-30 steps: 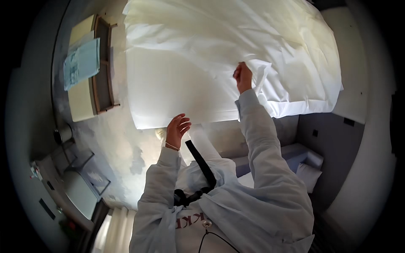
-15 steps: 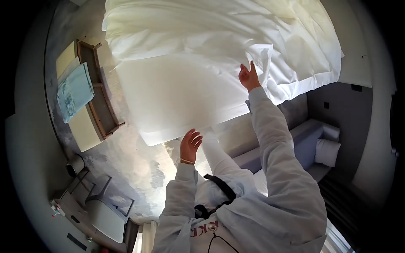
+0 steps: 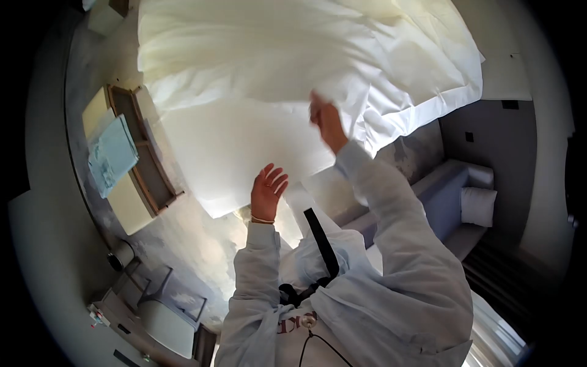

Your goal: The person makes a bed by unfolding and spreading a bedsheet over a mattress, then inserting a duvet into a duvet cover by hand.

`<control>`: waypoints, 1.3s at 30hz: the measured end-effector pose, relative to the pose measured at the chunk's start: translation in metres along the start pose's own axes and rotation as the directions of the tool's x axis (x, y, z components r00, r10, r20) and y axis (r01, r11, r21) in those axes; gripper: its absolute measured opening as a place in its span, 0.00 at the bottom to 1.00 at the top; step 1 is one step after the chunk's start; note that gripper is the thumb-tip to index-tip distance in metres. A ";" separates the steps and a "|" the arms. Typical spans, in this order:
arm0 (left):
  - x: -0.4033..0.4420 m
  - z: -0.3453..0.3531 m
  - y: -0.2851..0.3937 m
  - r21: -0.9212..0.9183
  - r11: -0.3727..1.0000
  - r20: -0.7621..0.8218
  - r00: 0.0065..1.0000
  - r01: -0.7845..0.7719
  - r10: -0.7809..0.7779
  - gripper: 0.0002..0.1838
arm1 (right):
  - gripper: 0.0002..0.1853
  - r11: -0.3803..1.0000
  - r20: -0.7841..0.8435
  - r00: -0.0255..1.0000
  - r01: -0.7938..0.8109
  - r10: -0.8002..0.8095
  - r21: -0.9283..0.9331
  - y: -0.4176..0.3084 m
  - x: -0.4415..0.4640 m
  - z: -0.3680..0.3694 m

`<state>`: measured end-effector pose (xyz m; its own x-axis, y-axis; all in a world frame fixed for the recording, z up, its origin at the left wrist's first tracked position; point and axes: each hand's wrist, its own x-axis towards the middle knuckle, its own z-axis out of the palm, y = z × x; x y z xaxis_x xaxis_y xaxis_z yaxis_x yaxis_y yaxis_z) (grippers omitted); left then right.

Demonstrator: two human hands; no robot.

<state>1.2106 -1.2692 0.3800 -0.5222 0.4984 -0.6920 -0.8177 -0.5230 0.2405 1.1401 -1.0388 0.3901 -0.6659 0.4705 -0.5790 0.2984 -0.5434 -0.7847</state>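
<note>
A white duvet (image 3: pixel 269 55) lies rumpled over a bed, with its near edge folded back. In front of that edge is a smooth white sheet (image 3: pixel 214 147). My left hand (image 3: pixel 267 194) is held by the near edge of the bed, open, with its fingers apart and slightly bent; nothing is in it. Over the bed, near the duvet's folded edge, is my right hand (image 3: pixel 328 122). Motion smears its fingers, so their grip is unclear, and I cannot tell whether it touches the cloth.
On the left, light blue folded cloth (image 3: pixel 114 153) lies on a cream bench with a wooden frame (image 3: pixel 153 165). A chair (image 3: pixel 168 324) stands at lower left by a desk. To the right is a grey sofa (image 3: pixel 437 202) with a white pillow (image 3: pixel 478 206).
My right hand has moved left, away from the bunched duvet corner, and its fingers have blurred. My left hand stays open and has shifted slightly up in view. The camera view has shifted.
</note>
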 end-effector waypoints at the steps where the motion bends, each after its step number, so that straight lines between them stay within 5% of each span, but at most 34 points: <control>1: -0.007 0.010 0.000 0.042 0.999 0.049 0.998 0.035 -0.037 0.26 | 0.17 0.991 0.083 0.989 -0.114 0.119 -0.063 0.026 -0.026 0.000; 2: -0.012 0.010 0.000 -0.044 0.997 0.124 0.991 0.059 -0.053 0.28 | 0.16 0.893 0.087 0.965 -0.193 0.248 -0.407 0.040 -0.066 0.016; 3: -0.016 0.006 -0.003 -0.127 0.988 0.200 0.978 0.090 -0.063 0.30 | 0.19 0.646 0.100 0.862 -0.290 0.497 -0.706 0.054 -0.098 0.032; 4: -0.036 0.014 0.008 -0.129 0.991 0.192 0.981 0.018 0.007 0.34 | 0.19 0.657 0.107 0.870 -0.277 0.481 -0.701 0.066 -0.132 0.042; 7: -0.101 -0.029 0.059 0.032 0.986 0.091 0.983 -0.161 0.157 0.34 | 0.13 0.798 0.585 0.566 -0.536 0.581 -0.274 0.106 -0.224 0.084; 9: -0.129 -0.084 0.082 0.336 0.863 -0.088 0.900 -0.378 0.428 0.27 | 0.13 0.824 0.585 0.581 -0.425 0.566 -0.375 0.115 -0.257 0.113; 10: -0.154 -0.104 0.094 0.454 0.795 -0.116 0.858 -0.402 0.500 0.23 | 0.12 0.801 0.639 0.499 -0.477 0.585 -0.362 0.131 -0.264 0.118; 14: -0.247 -0.166 0.102 0.403 0.759 -0.213 0.754 -0.511 0.621 0.24 | 0.11 0.651 0.540 0.375 -0.541 0.753 -0.533 0.171 -0.321 0.115; 17: -0.268 -0.241 0.102 0.382 0.773 -0.304 0.721 -0.507 0.623 0.22 | 0.10 0.742 0.624 0.430 -0.530 0.653 -0.411 0.241 -0.321 0.082; 18: -0.262 -0.287 0.100 0.778 0.605 -0.269 0.781 -0.168 0.563 0.22 | 0.14 0.650 0.530 0.444 -0.699 0.722 -0.300 0.278 -0.304 0.068; 20: -0.259 -0.328 0.086 0.926 0.178 -0.376 0.852 0.333 0.364 0.25 | 0.21 0.491 0.317 0.446 -0.868 0.837 -0.075 0.304 -0.289 0.051; 21: -0.258 -0.333 0.071 0.882 0.104 -0.470 0.848 0.459 0.244 0.28 | 0.23 0.449 0.196 0.443 -0.893 0.875 0.015 0.304 -0.287 0.046; 23: -0.249 -0.371 0.035 0.910 0.272 -0.357 0.924 0.312 0.136 0.25 | 0.25 0.524 -0.037 0.523 -0.851 0.852 0.037 0.292 -0.293 0.051; 24: -0.245 -0.363 0.020 0.920 0.257 -0.338 0.932 0.297 0.132 0.25 | 0.23 0.568 -0.207 0.585 -0.811 0.784 -0.140 0.271 -0.299 0.065; 25: -0.242 -0.350 0.005 0.929 0.242 -0.318 0.939 0.281 0.129 0.24 | 0.23 0.568 -0.214 0.591 -0.807 0.778 -0.162 0.283 -0.300 0.063; 26: -0.241 -0.335 -0.012 0.966 0.206 -0.199 0.961 0.159 0.193 0.24 | 0.25 0.730 -0.184 0.879 -0.470 0.440 -0.497 0.302 -0.299 0.056; 27: -0.243 -0.320 -0.026 0.986 0.162 -0.077 0.964 0.036 0.254 0.25 | 0.27 0.668 0.002 0.999 -0.035 0.054 -0.743 0.312 -0.298 0.051; 28: -0.240 -0.303 -0.031 0.995 0.096 -0.043 0.977 0.023 0.207 0.25 | 0.30 0.564 0.317 0.945 0.306 -0.081 -0.767 0.307 -0.293 0.052; 29: -0.240 -0.284 -0.030 0.999 0.038 -0.018 0.988 0.013 0.156 0.25 | 0.30 0.545 0.332 0.941 0.315 -0.069 -0.777 0.301 -0.290 0.058; 31: -0.237 -0.255 -0.028 0.998 -0.053 0.037 0.994 -0.032 0.105 0.26 | 0.31 0.270 0.630 0.767 0.585 0.123 -0.765 0.286 -0.285 0.076; 33: -0.236 -0.240 -0.017 0.970 -0.242 0.046 0.994 -0.021 0.101 0.26 | 0.34 -0.107 0.482 0.854 0.507 0.195 -0.855 0.263 -0.294 0.115; 34: -0.235 -0.237 -0.020 0.976 -0.220 0.031 0.993 -0.005 0.116 0.26 | 0.36 -0.210 0.526 0.842 0.539 0.118 -0.816 0.266 -0.291 0.116; 36: -0.229 -0.230 -0.025 0.940 -0.290 0.233 0.957 -0.177 0.173 0.26 | 0.37 -0.225 0.389 0.884 0.447 0.261 -0.866 0.264 -0.275 0.119; 39: -0.242 -0.197 -0.013 0.921 -0.299 0.305 0.938 -0.248 0.163 0.25 | 0.34 -0.253 0.341 0.874 0.437 0.346 -0.863 0.252 -0.269 0.133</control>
<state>1.3954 -1.5196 0.4100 -0.6973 0.5932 -0.4023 0.1510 0.6703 0.7266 1.3034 -1.3950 0.3772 -0.7119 -0.0141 -0.7022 0.2238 0.9431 -0.2458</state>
